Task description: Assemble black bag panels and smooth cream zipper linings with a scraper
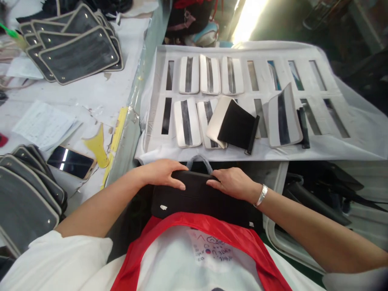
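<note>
My left hand (162,173) and my right hand (232,184) both grip the top edge of a black padded case (194,198), which lies in my lap against a red-trimmed apron (194,230). A grey loop handle (199,162) rises from the case between my hands. A white label tag (163,207) shows on the case's lower left. Ahead of my hands, a slotted white board (263,54) holds several white panels with black central stripes, such as one (187,123) in the front row. A black flap piece (237,124) lies across another white panel.
To the left, a white table holds a stack of grey-edged black panels (75,52), a paper sheet (45,125), a smartphone (71,161) and a yellow template (98,147). Another black panel stack (26,198) sits at lower left. Dark bags (318,194) lie at the right.
</note>
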The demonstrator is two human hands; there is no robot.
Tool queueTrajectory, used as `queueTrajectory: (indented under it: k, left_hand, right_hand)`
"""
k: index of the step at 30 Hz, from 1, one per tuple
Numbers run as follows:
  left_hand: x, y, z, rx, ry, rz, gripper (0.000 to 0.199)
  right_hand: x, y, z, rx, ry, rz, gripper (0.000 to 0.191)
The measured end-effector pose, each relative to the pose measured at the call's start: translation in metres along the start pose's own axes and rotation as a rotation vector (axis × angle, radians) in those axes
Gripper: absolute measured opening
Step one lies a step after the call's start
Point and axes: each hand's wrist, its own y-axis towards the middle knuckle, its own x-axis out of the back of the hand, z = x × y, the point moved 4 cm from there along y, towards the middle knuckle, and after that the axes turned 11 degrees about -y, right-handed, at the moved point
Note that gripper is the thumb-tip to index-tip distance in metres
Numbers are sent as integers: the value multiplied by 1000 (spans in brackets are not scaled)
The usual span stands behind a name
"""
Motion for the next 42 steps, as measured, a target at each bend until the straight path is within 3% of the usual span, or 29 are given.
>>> queueTrajectory:
  k: [3, 6, 12, 19, 29, 33, 38, 40, 42]
  left_hand:
    - [4, -17, 22, 20, -138, -45, 68]
    - [1, -24, 32, 11, -259, -126, 60]
    - [-1, -23, 30, -28, -363, -131, 44]
    - [-2, -23, 39, 4, -440, -185, 52]
    - [-31, -64, 49, -52, -736, -445, 65]
    - [-38, -69, 46, -36, -592, -541, 62]
    - [-43, -77, 45, -28, -511, -541, 68]
    - [-48, -82, 42, -52, -540, -513, 74]
    - [-55, -89, 36, -66, -507, -517, 78]
  right_hand:
    - [6, 9, 15, 37, 10, -39, 70]
    - [11, 21, 26, 60, 21, -36, 68]
    - [16, 38, 28, 29, 41, -4, 58]
    - [21, 47, 31, -41, 15, 32, 64]
    - [29, 73, 70, -24, -4, -130, 67]
    - [23, 49, 52, -54, -9, -116, 64]
    - [1, -12, -8, -95, 37, -84, 57]
    - [-4, -38, -19, -130, -3, -154, 52]
    - [-4, -62, -7, -140, -88, -317, 50]
